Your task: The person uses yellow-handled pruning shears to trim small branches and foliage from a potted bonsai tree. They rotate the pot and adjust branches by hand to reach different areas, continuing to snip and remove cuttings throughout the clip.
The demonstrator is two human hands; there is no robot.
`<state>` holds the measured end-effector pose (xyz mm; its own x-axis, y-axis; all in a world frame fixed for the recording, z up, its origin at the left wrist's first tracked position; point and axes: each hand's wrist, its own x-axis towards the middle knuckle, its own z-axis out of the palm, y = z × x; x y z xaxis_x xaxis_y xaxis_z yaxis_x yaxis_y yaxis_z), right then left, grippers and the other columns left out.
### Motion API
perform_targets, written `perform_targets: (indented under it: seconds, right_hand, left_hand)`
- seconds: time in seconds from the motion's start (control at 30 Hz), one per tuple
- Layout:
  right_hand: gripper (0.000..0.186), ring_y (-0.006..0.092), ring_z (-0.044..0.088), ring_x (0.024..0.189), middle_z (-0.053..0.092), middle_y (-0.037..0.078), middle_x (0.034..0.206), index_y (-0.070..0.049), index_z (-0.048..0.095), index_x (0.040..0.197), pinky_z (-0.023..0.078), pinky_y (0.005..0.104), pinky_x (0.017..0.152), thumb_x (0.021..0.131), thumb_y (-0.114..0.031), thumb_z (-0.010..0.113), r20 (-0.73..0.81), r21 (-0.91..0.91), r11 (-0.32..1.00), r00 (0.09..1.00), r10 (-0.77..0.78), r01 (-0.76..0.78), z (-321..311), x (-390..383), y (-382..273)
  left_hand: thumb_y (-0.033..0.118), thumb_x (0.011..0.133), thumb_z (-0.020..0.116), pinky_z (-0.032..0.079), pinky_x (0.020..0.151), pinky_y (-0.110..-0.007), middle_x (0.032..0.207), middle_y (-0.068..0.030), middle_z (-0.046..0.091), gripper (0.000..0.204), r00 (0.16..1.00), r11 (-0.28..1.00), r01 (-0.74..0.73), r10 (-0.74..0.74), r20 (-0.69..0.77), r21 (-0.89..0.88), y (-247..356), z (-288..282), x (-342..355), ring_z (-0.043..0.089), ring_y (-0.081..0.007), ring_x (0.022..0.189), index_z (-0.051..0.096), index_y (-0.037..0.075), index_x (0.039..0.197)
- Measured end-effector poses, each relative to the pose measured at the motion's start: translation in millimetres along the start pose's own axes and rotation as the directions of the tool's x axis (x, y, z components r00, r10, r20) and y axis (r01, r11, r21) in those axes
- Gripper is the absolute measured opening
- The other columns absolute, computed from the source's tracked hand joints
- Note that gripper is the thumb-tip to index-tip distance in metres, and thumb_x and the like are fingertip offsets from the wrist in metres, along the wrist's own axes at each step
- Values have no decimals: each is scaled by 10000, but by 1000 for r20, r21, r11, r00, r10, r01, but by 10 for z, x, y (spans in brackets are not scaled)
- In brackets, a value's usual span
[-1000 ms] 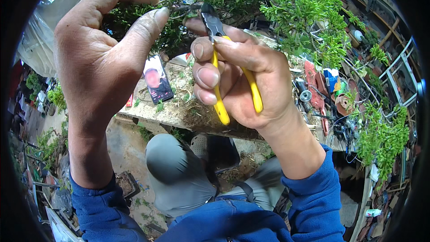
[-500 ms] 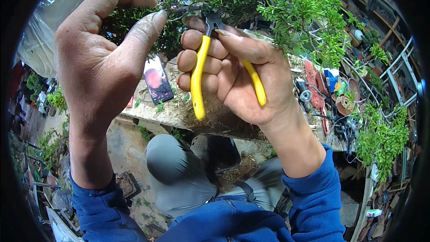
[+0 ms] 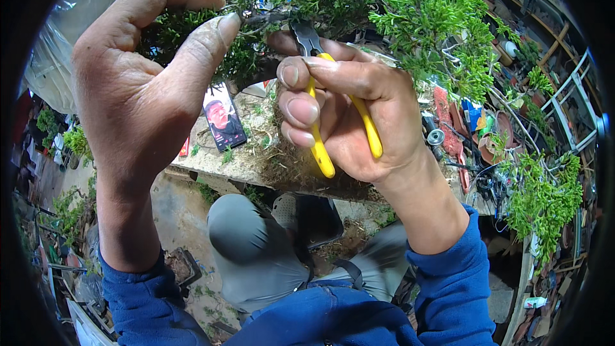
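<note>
My left hand (image 3: pixel 144 77) reaches up at the left. Its thumb and index finger close around a thin juniper branch (image 3: pixel 266 17) beneath green foliage. The branch's part between the fingertips is mostly hidden. In my right hand (image 3: pixel 378 102) is a pair of cutting pliers (image 3: pixel 368 125) with yellow handles. My fingers curl around one handle, and the other lies against the palm. Its dark metal jaws point up at the branch, just right of my left thumb. Whether the jaw tips touch the wood I cannot tell.
Dense juniper foliage (image 3: pixel 423 13) spreads over the top, with a drooping sprig (image 3: pixel 544 198) at right. Below it a worktable (image 3: pixel 256 170) bears a phone (image 3: pixel 224 118) and plant scraps. Tools and clutter crowd the right side, near a red-handled tool (image 3: pixel 451 128). My knees are under the table edge.
My right fingers have curled in, bringing the pliers' handles closer together. The left handle has swung right. My left hand has hardly moved.
</note>
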<state>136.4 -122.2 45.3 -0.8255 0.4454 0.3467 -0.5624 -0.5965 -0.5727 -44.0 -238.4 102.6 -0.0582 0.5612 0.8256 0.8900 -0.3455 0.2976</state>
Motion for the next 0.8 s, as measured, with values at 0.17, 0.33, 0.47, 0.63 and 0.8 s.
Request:
perform_targets:
  seconds: [0.17, 0.33, 0.47, 0.63, 0.8]
  right_hand:
    - [414, 174, 641, 720, 657, 91, 842, 35, 618, 1313, 522, 330, 617, 951, -152, 690, 29, -778, 626, 992, 120, -53, 77, -278, -133]
    - [619, 475, 678, 1078, 687, 307, 1194, 29, 524, 1451, 551, 491, 956, 870, -105, 690, -181, -955, -289, 891, 416, -59, 103, -543, -125]
    - [605, 444, 658, 1136, 630, 283, 1297, -1, 497, 1474, 515, 484, 1010, 900, -98, 661, 44, -951, -303, 998, 36, 53, 110, -578, -273]
    - [661, 283, 677, 1049, 644, 189, 1289, 15, 500, 1489, 530, 387, 966, 891, -161, 719, 111, -856, -517, 966, -235, -28, 193, -521, -472]
    - [609, 203, 676, 931, 691, 126, 1088, 48, 467, 1477, 559, 353, 886, 921, -97, 669, -50, -996, -45, 932, -359, -71, 263, -517, -540]
  left_hand:
    - [64, 921, 781, 535, 863, -240, 1032, -47, 739, 207, 1000, 1000, 4, -3, -20, 26, -52, -12, 39, 678, -103, 937, 735, -3, 1112]
    - [68, 891, 773, 542, 877, -269, 1036, -79, 737, 189, 959, 954, -271, 279, -47, 131, -47, -52, 187, 681, -145, 951, 731, -1, 1062]
    - [62, 834, 737, 544, 885, -310, 1055, -123, 709, 127, 869, 835, -495, 480, 123, 241, 137, 77, 245, 665, -200, 979, 712, -2, 941]
    - [54, 763, 692, 546, 894, -361, 1079, -177, 675, 64, 780, 582, -626, 461, 424, 518, 353, 309, 509, 644, -269, 1014, 689, -4, 790]
    - [70, 718, 665, 549, 917, -391, 1141, -208, 646, 83, 781, 560, -623, 406, 475, 546, 485, 287, 646, 629, -304, 1053, 687, -9, 728]
